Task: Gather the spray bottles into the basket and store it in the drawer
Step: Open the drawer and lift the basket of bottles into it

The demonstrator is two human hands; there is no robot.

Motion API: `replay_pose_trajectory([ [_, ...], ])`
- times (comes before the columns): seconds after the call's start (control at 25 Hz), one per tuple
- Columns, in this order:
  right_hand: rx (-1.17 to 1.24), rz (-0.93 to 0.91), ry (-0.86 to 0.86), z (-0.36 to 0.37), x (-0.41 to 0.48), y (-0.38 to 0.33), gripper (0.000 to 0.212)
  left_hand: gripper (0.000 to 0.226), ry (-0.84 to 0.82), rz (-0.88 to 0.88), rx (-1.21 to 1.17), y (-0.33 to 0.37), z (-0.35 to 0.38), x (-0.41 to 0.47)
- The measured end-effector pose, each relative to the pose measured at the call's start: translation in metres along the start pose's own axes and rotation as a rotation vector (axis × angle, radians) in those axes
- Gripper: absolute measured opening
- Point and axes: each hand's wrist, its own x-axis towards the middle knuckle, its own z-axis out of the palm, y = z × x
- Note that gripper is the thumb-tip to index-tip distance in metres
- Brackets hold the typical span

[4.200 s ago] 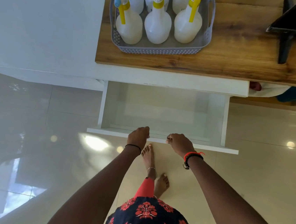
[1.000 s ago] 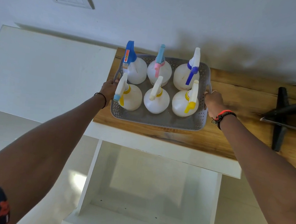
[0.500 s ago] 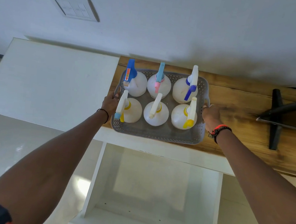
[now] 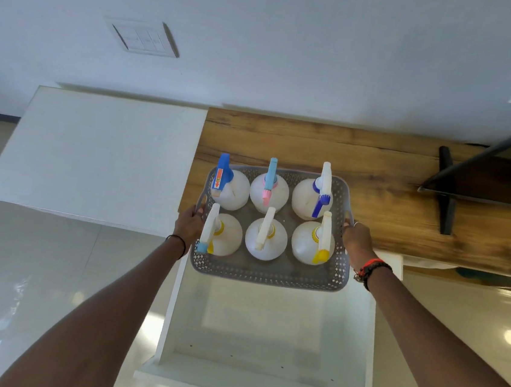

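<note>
A grey perforated basket (image 4: 268,273) holds several white spray bottles (image 4: 263,238) with blue, pink and yellow triggers, all upright. My left hand (image 4: 188,224) grips the basket's left handle and my right hand (image 4: 357,240) grips its right handle. The basket is lifted off the wooden counter (image 4: 376,174), with its near half out past the counter's front edge above the open white drawer (image 4: 268,330), which has nothing in it.
A white cabinet top (image 4: 100,158) lies left of the counter. A black stand (image 4: 447,188) with a dark slanted panel sits on the counter's right. Glossy tiled floor surrounds the drawer. A wall switch plate (image 4: 144,38) is above.
After opening the drawer, both hands took the basket's handles. Over the last second the basket has come off the counter toward me, over the drawer.
</note>
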Motion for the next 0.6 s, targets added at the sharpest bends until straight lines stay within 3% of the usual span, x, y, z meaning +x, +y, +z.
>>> replay_pose_trajectory([
  [0.6, 0.12, 0.151, 0.007, -0.005, -0.116, 0.125, 0.037, 0.031, -0.034, 0.01, 0.095, -0.104, -0.014, -0.088],
])
